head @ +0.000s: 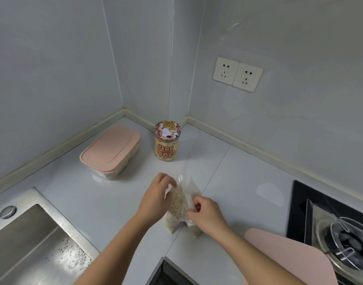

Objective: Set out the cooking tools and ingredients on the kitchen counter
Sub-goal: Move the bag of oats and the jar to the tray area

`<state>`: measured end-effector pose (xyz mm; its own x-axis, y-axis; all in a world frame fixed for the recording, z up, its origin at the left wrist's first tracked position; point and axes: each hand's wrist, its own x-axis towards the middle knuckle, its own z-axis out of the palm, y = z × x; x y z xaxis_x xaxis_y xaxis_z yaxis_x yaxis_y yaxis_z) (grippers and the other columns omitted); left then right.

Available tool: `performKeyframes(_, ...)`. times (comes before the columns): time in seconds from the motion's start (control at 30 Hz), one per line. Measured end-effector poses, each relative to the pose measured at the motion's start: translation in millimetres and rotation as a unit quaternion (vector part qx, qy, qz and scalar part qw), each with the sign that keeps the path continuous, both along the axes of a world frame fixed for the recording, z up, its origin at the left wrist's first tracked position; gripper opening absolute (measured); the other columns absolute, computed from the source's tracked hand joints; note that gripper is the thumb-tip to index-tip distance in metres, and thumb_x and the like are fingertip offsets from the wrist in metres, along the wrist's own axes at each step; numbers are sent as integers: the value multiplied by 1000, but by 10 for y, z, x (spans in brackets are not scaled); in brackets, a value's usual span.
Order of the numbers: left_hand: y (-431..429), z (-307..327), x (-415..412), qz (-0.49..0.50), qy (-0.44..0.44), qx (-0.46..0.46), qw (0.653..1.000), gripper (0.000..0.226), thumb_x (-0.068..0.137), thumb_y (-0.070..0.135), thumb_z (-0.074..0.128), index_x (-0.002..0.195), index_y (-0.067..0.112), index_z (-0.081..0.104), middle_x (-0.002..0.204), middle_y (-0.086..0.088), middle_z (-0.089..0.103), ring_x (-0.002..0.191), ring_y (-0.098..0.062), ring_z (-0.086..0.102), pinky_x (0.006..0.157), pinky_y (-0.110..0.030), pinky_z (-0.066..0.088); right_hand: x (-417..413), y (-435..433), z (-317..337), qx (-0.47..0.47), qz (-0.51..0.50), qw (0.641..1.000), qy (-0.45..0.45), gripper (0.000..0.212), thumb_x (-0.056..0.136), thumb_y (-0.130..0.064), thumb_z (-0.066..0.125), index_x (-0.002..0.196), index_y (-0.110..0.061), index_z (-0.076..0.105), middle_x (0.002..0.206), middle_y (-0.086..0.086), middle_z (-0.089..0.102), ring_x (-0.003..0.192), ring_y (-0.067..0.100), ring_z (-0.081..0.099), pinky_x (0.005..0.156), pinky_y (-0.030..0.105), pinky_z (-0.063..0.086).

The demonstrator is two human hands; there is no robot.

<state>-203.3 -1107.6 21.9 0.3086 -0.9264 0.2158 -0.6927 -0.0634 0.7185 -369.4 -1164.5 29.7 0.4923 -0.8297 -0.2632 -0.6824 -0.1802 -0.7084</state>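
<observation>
My left hand grips grain bag, right hand pinches second bag. Setting both on counter. Next, I reckon: let go gently, bags floppy.

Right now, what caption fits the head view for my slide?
Left hand and right hand grip clear grain bags on the counter, near a jar and pink-lidded box.

Pink-lidded box, cartoon-dog-patterned jar, pink board, white counter.
</observation>
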Motion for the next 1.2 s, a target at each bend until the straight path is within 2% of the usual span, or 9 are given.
performKeyframes(0.07,-142,89,106,-107,-193,-31,975,56,74,-8,58,119,25,52,132,3,46,119,-16,47,94,-28,44,-11,-4,10,-6,3,1000,7,23,77,-15,61,63,-15,44,61,-1,45,57,13,36,53,26,30)
performKeyframes(0.13,-338,178,190,-233,-349,-22,908,70,73,-6,61,130,31,46,148,0,37,134,-24,36,101,-37,39,-23,-6,18,-16,6,1000,14,25,78,-14,60,62,-15,42,60,-1,43,56,12,34,52,25,29)
performKeyframes(0.27,-674,286,289,-351,-442,0,825,38,74,15,78,106,30,64,135,1,55,131,-28,46,98,-43,44,-63,-12,61,-41,7,999,18,34,78,-13,59,56,-19,33,55,-6,36,51,9,29,48,22,24)
performKeyframes(0.43,-753,302,341,-355,-413,-19,838,6,81,19,69,80,22,64,88,7,66,90,-19,62,76,-35,50,-209,-61,78,-68,7,997,29,29,78,-15,57,60,-17,35,56,-5,33,54,12,29,50,25,23)
performKeyframes(0.6,-489,490,434,-339,-416,-37,843,18,91,27,45,82,24,60,83,10,59,75,-12,55,80,-28,44,-325,-246,321,-138,79,985,74,18,81,-23,57,67,-23,46,70,-9,50,70,15,49,66,30,41)
performKeyframes(0.73,-215,544,396,-316,-366,29,875,12,87,17,45,77,16,51,69,3,51,59,-18,48,59,-28,40,-315,-381,445,-183,157,965,104,4,83,-25,53,84,-24,57,89,-12,57,86,11,56,75,29,46)
performKeyframes(0.93,-99,370,326,-265,-307,165,899,17,91,21,49,108,23,53,93,5,58,77,-16,53,62,-22,38,-140,-388,235,-166,210,956,124,7,84,-25,53,90,-23,56,90,-14,51,88,14,56,74,29,44)
performKeyframes(1.1,-125,380,257,-265,-319,158,896,10,90,23,52,83,21,47,83,6,44,67,-16,43,52,-14,19,-216,-379,160,-205,217,940,163,31,83,-42,57,109,-27,50,109,-12,52,99,10,53,74,29,44)
performKeyframes(1.2,-131,352,239,-262,-307,174,898,15,89,17,48,77,18,40,76,5,42,62,-14,36,51,-17,20,-275,-368,108,-207,165,945,194,38,85,-47,57,112,-24,46,107,-8,52,87,18,56,68,31,42)
